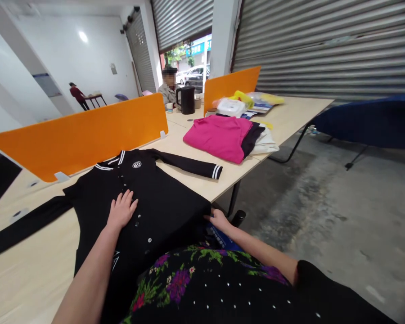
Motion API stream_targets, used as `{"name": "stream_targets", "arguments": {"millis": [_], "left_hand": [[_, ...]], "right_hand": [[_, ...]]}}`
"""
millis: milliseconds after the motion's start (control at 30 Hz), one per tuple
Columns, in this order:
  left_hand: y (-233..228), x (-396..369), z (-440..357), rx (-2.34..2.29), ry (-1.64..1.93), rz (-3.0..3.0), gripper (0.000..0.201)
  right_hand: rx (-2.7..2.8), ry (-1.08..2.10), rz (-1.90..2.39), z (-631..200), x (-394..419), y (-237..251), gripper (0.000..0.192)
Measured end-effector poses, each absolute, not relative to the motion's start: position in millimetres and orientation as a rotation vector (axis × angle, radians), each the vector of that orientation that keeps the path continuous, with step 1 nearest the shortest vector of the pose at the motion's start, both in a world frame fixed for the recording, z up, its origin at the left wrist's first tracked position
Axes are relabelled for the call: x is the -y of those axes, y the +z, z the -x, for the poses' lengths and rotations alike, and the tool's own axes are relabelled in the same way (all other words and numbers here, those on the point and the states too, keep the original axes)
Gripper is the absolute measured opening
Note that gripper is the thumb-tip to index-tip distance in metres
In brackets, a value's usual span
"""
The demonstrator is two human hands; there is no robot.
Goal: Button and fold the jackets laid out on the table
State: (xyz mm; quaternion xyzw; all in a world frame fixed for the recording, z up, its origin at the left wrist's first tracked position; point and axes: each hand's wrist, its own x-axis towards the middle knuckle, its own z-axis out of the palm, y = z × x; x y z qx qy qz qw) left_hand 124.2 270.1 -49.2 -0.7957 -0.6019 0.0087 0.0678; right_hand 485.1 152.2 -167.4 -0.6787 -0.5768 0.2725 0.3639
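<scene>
Black jacket (145, 198) lies spread face-up on the worktop (195, 180), collar away, long axis running straight out from the body. Left hand (121, 210) rests flat on its chest, grip wide, holding nothing — right hand (218, 219) pinches the near hem corner at the worktop edge.

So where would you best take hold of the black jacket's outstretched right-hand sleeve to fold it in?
Probably at the striped cuff. The sleeve lies flat and straight on the table, its end free near the table edge, away from the pink garment. Come from the right with the right hand; the left hand rests flat on the black jacket.
</scene>
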Motion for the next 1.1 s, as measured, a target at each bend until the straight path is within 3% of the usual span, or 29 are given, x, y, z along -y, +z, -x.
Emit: {"name": "stream_targets", "arguments": {"millis": [167, 333, 533, 700, 933, 1100], "left_hand": [[-52.4, -270.1, -120.5, 1.740, 0.041, 2.365, 0.056], [-54.6, -266.2, -121.7, 1.738, 0.022, 2.340, 0.054], [-56.3, -261.0, -125.4, 1.781, -0.039, 2.342, 0.054], [-48.9, -256.7, -124.2, 1.790, -0.062, 2.391, 0.052], [-10.9, -308.4, -131.7, 1.634, -0.332, 2.351, 0.048], [-32.6, -360.9, -136.3, 1.834, -0.179, 2.442, 0.056]], "right_hand": [[1.318, 0.491, 1.898, -515.8, -146.0, -154.9, 0.016], [0.963, -0.057, 1.813, -572.9, -131.5, -111.1, 0.024], [1.354, -0.034, 1.722, -572.8, -200.5, -71.3, 0.049], [1.662, -0.007, 1.756, -584.3, -276.6, -54.9, 0.025], [1.419, -0.189, 1.692, -625.5, -328.6, 15.2, 0.019], [1.376, -0.025, 1.705, -608.4, -369.2, 60.6, 0.015]]}}
